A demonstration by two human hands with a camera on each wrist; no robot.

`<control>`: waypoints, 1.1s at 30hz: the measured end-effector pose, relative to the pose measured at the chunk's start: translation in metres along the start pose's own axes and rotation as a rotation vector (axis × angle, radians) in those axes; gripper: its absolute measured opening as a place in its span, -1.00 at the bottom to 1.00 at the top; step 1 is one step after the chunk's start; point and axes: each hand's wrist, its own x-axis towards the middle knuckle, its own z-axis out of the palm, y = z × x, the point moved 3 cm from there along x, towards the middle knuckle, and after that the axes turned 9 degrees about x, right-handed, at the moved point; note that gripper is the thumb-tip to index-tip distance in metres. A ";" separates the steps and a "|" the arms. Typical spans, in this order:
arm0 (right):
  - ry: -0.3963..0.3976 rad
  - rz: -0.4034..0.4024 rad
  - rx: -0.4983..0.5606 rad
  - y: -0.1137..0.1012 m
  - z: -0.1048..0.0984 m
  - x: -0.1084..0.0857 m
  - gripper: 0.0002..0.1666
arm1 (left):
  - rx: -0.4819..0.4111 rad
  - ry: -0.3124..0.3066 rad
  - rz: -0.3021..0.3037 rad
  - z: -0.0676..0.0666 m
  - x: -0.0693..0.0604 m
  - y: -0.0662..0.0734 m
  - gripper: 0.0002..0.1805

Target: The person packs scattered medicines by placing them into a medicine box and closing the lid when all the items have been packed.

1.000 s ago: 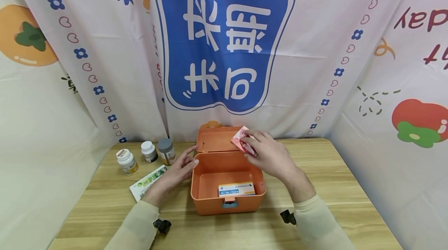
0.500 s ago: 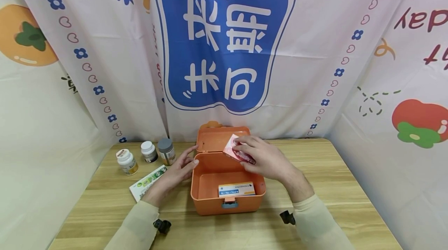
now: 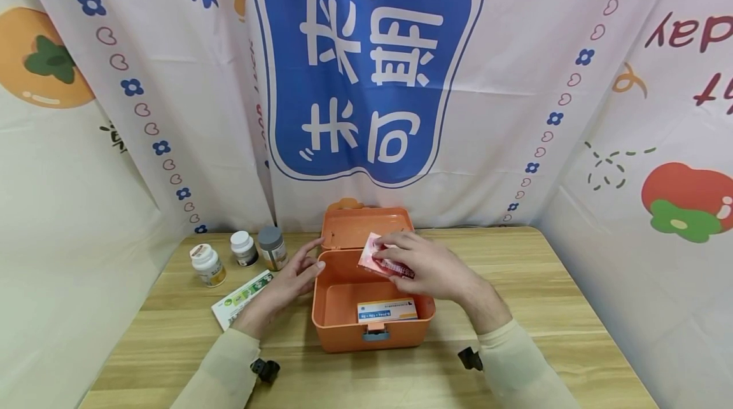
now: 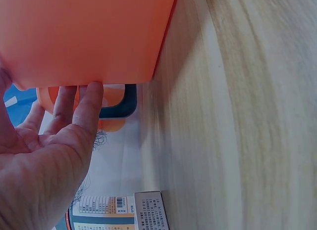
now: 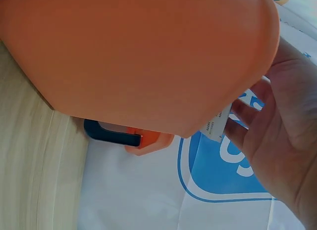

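In the lower half of the head view, right of centre, the right hand (image 3: 435,268) has its fingers clamped on the pink packet (image 3: 369,259), tilted at the upper part of the orange box (image 3: 343,336). The left hand (image 3: 291,283) touches the box's left side, fingers slightly apart. I think it is better to grip lightly, clear the rim and avoid the white-and-blue carton (image 3: 387,310) inside, lower right.

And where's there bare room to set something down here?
Bare tabletop lies right of the right sleeve, and between that and the left sleeve, fronting the orange box. Inside, bare floor shows behind the blue-and-white carton. Left is crowded: three capped bottles, a green-and-white carton, the left grip.
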 end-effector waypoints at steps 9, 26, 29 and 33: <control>-0.052 -0.020 0.015 -0.005 0.007 -0.001 -0.36 | 0.003 0.001 -0.002 0.000 -0.001 0.002 -0.19; -0.173 -0.001 0.083 -0.008 0.021 0.001 -0.44 | 0.001 0.005 0.002 0.000 0.000 0.000 -0.19; -0.196 -0.015 0.075 -0.010 0.024 0.002 -0.49 | -0.004 0.002 0.003 0.000 0.000 0.000 -0.19; -0.217 -0.050 0.081 -0.013 0.027 0.002 -0.56 | -0.010 0.000 0.005 0.000 0.000 0.000 -0.19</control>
